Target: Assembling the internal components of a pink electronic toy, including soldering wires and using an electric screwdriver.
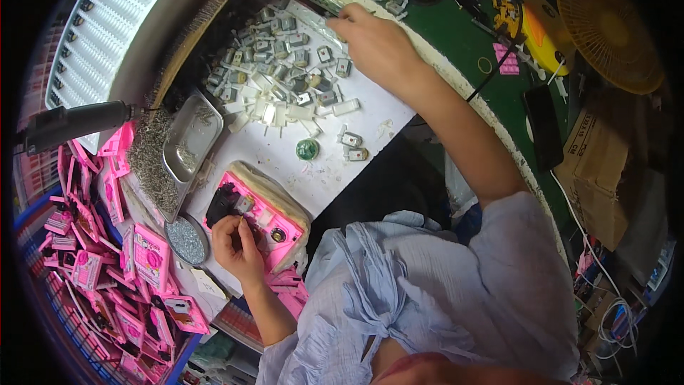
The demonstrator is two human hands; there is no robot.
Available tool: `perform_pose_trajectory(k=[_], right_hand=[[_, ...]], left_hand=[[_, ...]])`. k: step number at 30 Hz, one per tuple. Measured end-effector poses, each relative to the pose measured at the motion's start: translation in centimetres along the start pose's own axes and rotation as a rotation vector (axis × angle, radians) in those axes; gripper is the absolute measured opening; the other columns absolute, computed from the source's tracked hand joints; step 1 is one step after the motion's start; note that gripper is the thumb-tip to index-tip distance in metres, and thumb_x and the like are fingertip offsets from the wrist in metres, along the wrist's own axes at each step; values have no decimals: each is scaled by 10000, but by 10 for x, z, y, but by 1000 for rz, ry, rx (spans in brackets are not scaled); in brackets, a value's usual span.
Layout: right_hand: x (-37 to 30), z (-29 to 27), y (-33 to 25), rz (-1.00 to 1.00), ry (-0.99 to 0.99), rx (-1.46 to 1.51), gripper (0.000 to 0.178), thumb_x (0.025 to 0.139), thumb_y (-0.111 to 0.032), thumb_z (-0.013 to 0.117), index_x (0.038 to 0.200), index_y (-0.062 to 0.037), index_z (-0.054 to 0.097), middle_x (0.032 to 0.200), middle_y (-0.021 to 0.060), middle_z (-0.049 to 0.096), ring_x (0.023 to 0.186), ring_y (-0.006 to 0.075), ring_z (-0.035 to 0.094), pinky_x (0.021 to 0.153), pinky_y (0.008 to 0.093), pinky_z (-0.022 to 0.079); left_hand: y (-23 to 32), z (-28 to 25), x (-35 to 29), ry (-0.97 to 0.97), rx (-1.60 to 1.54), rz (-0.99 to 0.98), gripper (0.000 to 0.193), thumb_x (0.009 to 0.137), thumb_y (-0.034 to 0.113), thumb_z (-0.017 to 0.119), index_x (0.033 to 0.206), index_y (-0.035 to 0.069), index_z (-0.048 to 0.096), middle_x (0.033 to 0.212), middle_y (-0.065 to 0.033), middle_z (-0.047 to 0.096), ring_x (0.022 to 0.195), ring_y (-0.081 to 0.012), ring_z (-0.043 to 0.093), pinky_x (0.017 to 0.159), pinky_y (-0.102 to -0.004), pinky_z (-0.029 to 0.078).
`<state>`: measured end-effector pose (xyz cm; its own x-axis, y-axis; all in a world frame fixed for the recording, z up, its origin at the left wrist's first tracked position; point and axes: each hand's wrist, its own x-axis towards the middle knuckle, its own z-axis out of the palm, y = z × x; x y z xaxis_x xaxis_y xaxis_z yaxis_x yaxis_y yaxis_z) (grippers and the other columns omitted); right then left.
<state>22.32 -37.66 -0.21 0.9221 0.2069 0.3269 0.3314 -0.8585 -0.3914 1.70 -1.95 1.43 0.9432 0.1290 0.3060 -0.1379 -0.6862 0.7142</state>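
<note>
"Toward the lower left of the head view, what is the left hand (239,248) doing?"

"It is hanging over a pink casing (291,225), fingers curling in and thumb meeting forefinger. Whether the tips are gripping something small, I cannot tell."

"And where is that casing sitting?"

"It is lying tilted on a wrapped block (276,191) at the near side of the white-covered bench (320,189). A black part (223,201) is occupying its far left end, just beyond the fingers."

"What about the right hand (375,46)?"

"That one is resting at the far edge of a heap of small grey motors (279,50), its fingers bending beside a clear strip. Its tips are partly hiding themselves, so I cannot tell whether they are grasping anything."

"Are any motors lying outside the heap?"

"Yes, a couple (353,146) are lying nearer the person, with a round green object (307,149) sitting to their left."

"And farther left?"

"A metal tray (206,135) is standing beside a mass of tiny screws (151,160), and an oval dish (187,241) of grey bits is sitting near the left hand. Beyond them, a blue basket (187,349) is holding many pink casings (89,267)."
</note>
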Motion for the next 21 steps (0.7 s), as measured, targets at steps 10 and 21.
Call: perform_pose_trajectory(k=[10,21], right_hand=[[-89,-56,-38,140,88,589,133,884,-85,718,1000,-21,710,920,115,682,629,158,617,563,307,495],[-175,33,-36,1025,-38,1789,382,1045,-333,573,1057,44,637,821,141,692,560,195,665,425,257,466]], left_hand=[[5,-1,0,-9,25,-31,35,874,-50,674,891,-31,651,925,-139,662,829,-225,619,776,-315,486],[16,-6,6,-69,88,-50,42,871,-44,665,897,-19,644,917,-134,654,833,-230,615,781,-324,481]])
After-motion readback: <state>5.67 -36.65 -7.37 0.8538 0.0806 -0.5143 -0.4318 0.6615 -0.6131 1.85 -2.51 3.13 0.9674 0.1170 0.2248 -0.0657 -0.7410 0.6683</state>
